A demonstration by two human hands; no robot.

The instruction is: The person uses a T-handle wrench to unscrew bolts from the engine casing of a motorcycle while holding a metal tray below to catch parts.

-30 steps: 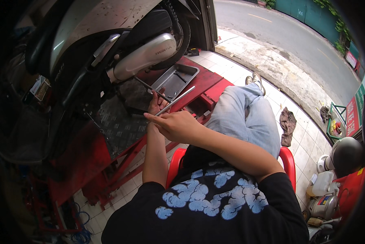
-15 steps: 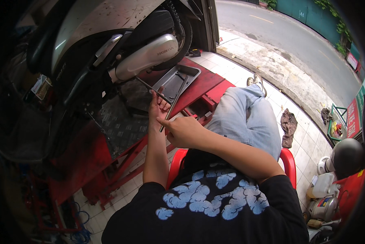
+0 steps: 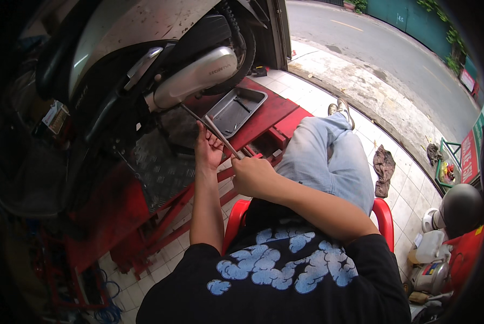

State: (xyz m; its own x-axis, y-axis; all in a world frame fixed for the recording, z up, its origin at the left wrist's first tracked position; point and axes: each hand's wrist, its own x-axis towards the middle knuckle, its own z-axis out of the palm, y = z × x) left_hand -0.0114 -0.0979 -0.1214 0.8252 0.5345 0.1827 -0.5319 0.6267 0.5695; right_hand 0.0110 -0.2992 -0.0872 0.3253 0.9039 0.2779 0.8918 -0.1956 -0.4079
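A long metal T-handle wrench [image 3: 222, 137] slants out from below the scooter's silver engine cover [image 3: 198, 75]. My right hand [image 3: 255, 175] is closed round the near end of its crossbar, knuckles up. Palm up, my left hand [image 3: 210, 151] has its thumb and curled fingers about the wrench where shaft and crossbar meet; part of that grip is hidden behind the bar. The wrench's far tip is lost in shadow under the scooter [image 3: 128, 70]. Just beyond my hands lies a grey metal tray [image 3: 259, 97] with small dark parts in it.
The scooter stands on a red lift table [image 3: 277, 116] with a dark tread plate [image 3: 163, 167]. I sit on a red chair [image 3: 383, 216]. A brown rag [image 3: 383, 170] lies on the tiled floor at right, near a jug [image 3: 428, 245] and a dark rounded object [image 3: 462, 209].
The wrench's crossbar has turned, its far end swinging left off the tray. My right hand has gone from a pointing finger against the bar to a closed grip on its near end.
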